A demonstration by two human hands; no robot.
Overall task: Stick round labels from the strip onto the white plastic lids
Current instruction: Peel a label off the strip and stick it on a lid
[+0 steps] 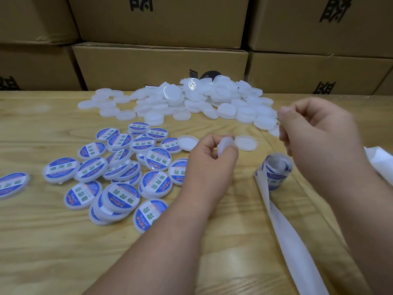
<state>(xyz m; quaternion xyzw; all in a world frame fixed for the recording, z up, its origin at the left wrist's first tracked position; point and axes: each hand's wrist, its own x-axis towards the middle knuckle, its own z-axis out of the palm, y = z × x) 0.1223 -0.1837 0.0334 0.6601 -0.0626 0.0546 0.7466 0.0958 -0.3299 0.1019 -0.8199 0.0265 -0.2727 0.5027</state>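
Your left hand grips a bare white lid above the wooden table; your right hand, blurred, has curled fingers, whether pinching anything you cannot tell; the label roll stands near it; labelled lids lie left, unlabelled lids far behind.

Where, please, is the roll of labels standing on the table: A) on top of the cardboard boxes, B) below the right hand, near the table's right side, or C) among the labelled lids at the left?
B: the roll of labels stands on the table just below the right hand, its white strip trailing toward the camera.
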